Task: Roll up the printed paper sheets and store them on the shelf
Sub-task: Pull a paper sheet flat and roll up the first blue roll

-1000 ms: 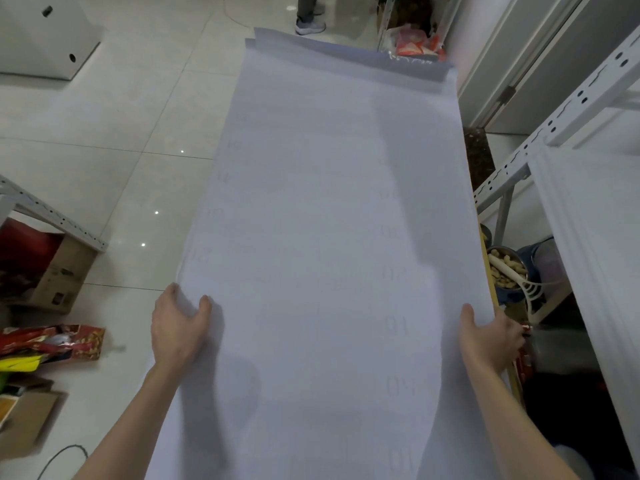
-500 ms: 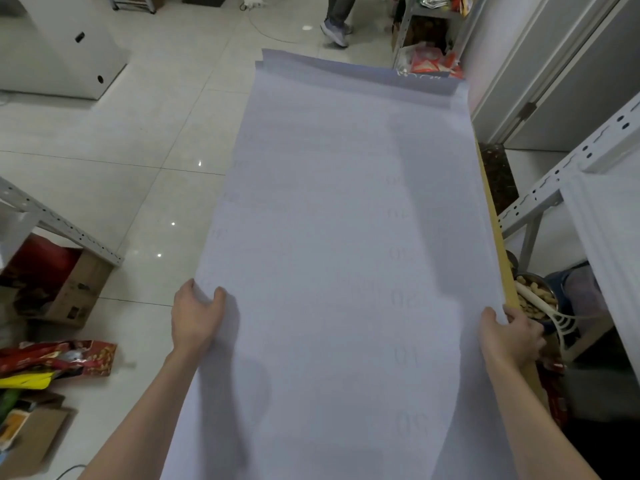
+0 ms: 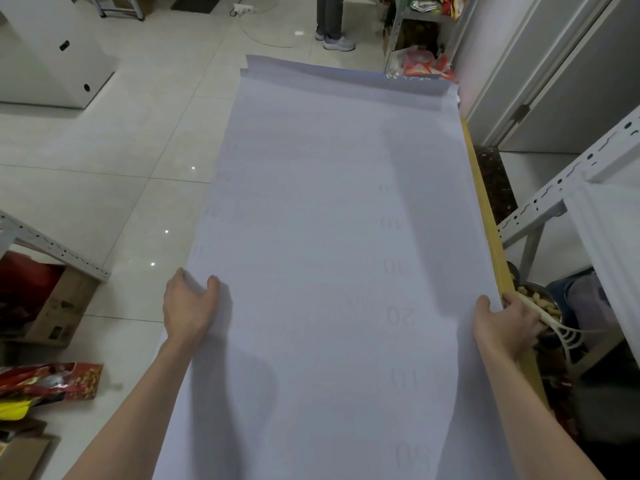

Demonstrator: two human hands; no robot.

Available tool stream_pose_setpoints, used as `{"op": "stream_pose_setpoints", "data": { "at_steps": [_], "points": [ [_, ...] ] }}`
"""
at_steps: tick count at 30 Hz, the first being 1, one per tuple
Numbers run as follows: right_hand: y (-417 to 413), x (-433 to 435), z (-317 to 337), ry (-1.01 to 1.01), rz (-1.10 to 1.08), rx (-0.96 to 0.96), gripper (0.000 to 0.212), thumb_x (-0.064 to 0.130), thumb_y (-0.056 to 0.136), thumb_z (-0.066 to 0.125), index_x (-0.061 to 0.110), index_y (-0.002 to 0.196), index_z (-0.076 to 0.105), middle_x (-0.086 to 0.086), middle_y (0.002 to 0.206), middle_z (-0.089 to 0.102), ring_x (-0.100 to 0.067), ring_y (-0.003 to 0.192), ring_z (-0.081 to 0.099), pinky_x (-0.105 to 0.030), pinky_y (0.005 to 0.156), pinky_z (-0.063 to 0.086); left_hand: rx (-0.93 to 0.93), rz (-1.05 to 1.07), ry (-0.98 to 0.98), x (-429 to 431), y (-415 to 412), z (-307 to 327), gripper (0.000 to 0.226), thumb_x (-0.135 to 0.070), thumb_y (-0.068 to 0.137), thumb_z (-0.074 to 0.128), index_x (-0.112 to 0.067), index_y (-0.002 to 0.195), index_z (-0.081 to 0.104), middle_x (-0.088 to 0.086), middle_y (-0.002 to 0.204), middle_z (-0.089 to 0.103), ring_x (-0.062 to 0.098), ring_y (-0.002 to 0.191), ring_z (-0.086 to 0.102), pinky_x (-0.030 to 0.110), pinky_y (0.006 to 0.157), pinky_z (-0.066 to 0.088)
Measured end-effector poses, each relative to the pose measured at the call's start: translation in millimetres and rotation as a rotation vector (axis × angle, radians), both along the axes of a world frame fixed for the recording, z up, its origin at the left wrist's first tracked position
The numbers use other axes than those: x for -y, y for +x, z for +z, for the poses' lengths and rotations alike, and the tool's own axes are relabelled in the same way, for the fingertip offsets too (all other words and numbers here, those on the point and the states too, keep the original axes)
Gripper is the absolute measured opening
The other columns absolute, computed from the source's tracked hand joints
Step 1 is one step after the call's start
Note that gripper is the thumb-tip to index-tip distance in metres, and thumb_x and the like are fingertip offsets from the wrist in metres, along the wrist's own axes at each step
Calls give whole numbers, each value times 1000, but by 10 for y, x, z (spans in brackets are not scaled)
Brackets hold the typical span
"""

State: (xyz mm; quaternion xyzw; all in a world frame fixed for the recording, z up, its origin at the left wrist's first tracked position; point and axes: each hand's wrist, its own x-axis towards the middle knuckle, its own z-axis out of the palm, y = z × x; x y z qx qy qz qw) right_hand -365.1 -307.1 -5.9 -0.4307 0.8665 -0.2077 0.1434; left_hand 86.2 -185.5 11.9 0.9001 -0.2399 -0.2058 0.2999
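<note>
A long stack of white paper sheets (image 3: pixel 332 209) stretches away from me, blank side up, with faint mirrored numbers showing through. The far ends of the sheets lie slightly staggered. My left hand (image 3: pixel 188 308) grips the stack's left edge, thumb on top. On the opposite edge, my right hand (image 3: pixel 504 323) holds on in the same way. A yellow strip (image 3: pixel 485 216) runs under the right edge. A white metal shelf rack (image 3: pixel 568 188) stands at the right.
A person's legs and shoes (image 3: pixel 334 32) stand at the far end. A cardboard box (image 3: pixel 59 306) and snack bags (image 3: pixel 52 379) lie on the tiled floor at left. A bowl of snacks (image 3: pixel 540 299) sits under the right rack. A white cabinet (image 3: pixel 52 53) is at the far left.
The view has tilted upward, so more of the far floor and the standing person shows. Both hands keep their grip on the sheet edges and appear lower in view.
</note>
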Motion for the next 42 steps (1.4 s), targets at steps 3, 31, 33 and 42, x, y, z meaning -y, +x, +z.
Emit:
{"op": "stream_pose_setpoints", "data": {
  "at_steps": [3,31,33,42],
  "points": [
    [28,140,-52,-8,-1,-9,52,44,93,55,9,131,56,-19,139,46,-40,130,38,-58,106,35,-15,39,-33,82,-27,-41,67,-58,81,54,-6,124,55,11,124,63,36,115,56,47,98,46],
    [-171,656,-40,-63,-41,-95,46,39,91,50,8,124,59,-27,136,47,-49,127,39,-58,106,31,12,-102,-103,574,-29,-165,61,-54,83,58,-8,122,55,9,120,65,33,115,57,46,98,48],
    [-212,717,-21,-47,-42,-79,37,34,95,53,8,120,63,-25,136,48,-49,126,40,-57,106,32,10,-99,-97,614,-44,-161,45,-46,85,59,-7,106,55,12,105,64,37,104,57,47,86,49],
    [-282,645,-66,-174,11,31,33,24,95,59,2,119,67,-20,129,53,-39,120,46,-50,99,43,-2,-110,-79,586,-85,-63,63,-41,88,65,-11,141,49,6,142,56,29,132,49,42,110,38]
  ]
}}
